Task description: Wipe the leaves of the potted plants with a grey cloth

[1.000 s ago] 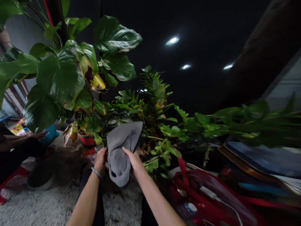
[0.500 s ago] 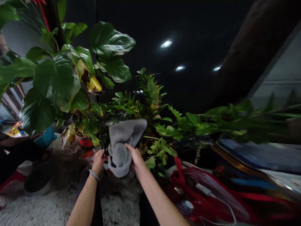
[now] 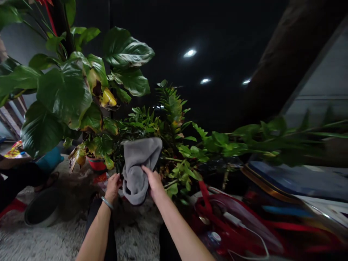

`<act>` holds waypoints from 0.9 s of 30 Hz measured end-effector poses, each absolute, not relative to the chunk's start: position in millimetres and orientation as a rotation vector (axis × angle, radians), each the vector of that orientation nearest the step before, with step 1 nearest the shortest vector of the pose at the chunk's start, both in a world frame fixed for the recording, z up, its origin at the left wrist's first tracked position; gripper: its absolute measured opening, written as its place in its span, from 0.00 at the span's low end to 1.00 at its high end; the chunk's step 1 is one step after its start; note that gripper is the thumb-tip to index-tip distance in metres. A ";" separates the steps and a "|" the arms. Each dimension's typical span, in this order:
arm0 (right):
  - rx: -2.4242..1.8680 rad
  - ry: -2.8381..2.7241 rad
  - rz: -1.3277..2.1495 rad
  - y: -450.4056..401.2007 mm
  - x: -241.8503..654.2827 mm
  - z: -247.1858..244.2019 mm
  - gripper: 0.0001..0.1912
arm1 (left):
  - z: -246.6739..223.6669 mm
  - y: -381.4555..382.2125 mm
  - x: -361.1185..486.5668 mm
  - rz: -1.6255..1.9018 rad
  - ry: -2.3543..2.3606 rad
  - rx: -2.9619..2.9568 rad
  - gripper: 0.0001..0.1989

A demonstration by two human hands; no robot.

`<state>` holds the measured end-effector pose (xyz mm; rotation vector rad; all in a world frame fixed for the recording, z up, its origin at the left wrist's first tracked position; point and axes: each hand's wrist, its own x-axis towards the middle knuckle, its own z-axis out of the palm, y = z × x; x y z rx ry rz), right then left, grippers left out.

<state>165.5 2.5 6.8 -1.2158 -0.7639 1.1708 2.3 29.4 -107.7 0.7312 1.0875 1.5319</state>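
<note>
A soft grey piece of fabric (image 3: 139, 156), folded and looped at its lower end, hangs before me at the centre of the view; I cannot tell exactly what kind of item it is. My right hand (image 3: 154, 183) grips its right side, the thumb lying on top and the other fingers hidden behind. Just left of the fabric, my left hand (image 3: 112, 186) is closed with thumb and fingers pinched together. Whatever it pinches, if anything, is too small to make out. A pale bangle (image 3: 107, 203) circles the left wrist.
Leafy potted plants (image 3: 63, 88) stand ahead, one in a red pot (image 3: 97, 165). On the right lie a red bag (image 3: 231, 210) with a white cable (image 3: 258, 235) and a bottle (image 3: 215, 237). At left, a dark bucket (image 3: 42, 206) stands near another person's leg (image 3: 24, 179).
The fabric's upper right part has swung slightly left. The right hand has shifted a little left, while the whole view drifts slightly. Both hands keep their closed grip.
</note>
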 end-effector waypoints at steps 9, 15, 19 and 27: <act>-1.372 -0.975 1.390 -100.3 177.0 -56.8 0.18 | -85.2 14.9 -19.4 1.600 1.314 0.512 0.22; -1.444 -1.130 1.067 -88.8 185.8 -12.3 0.16 | -69.4 -80.7 12.0 1.682 1.336 1.017 0.25; -1.222 -1.389 1.059 -99.4 177.8 19.9 0.13 | -77.2 -122.0 32.5 1.470 1.218 1.078 0.34; -1.050 -1.383 1.190 -123.2 206.9 18.5 0.21 | -33.1 -134.3 49.9 1.321 1.156 0.995 0.44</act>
